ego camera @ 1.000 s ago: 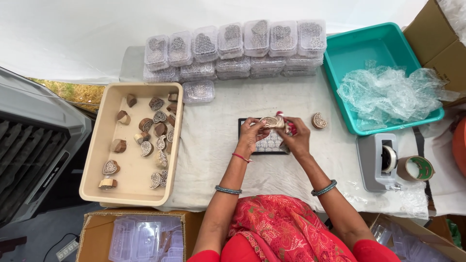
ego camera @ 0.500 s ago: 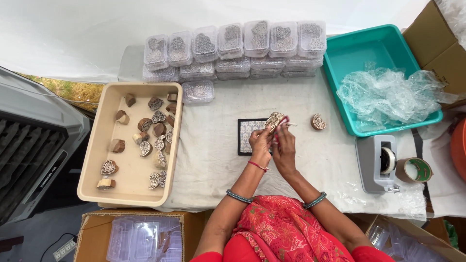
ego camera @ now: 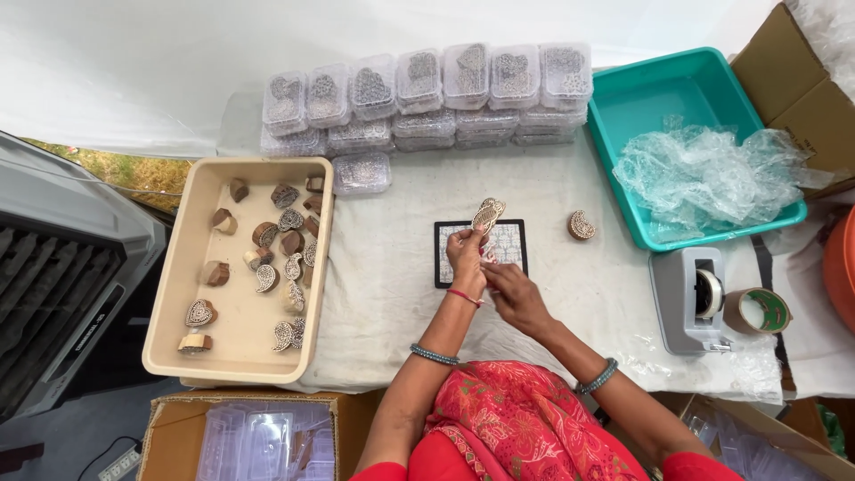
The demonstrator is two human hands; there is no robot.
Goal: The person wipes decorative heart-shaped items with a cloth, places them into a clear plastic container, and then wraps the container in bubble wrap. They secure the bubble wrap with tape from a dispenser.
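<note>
Tray (ego camera: 183,267) w/ carved blocks (ego camera: 283,267) at tabletop (ego camera: 392,285) left – stacked boxes (ego camera: 427,98) behind, tile (ego camera: 512,245) centre, one block (ego camera: 582,225) right of it, tub (ego camera: 668,93) & tape dispenser (ego camera: 690,289) far right

A carved wooden stamp (ego camera: 487,214) is held up in the left hand (ego camera: 467,258), above a small patterned tile (ego camera: 508,243) on the white cloth (ego camera: 392,276). The right hand (ego camera: 515,294) is pressed against the left wrist. A second stamp (ego camera: 582,225) lies near the tile. More stamps are seen in the beige tray (ego camera: 178,267); bubble wrap (ego camera: 704,174) fills the teal bin (ego camera: 641,93). Clear boxes (ego camera: 427,98) are stacked behind.
</note>
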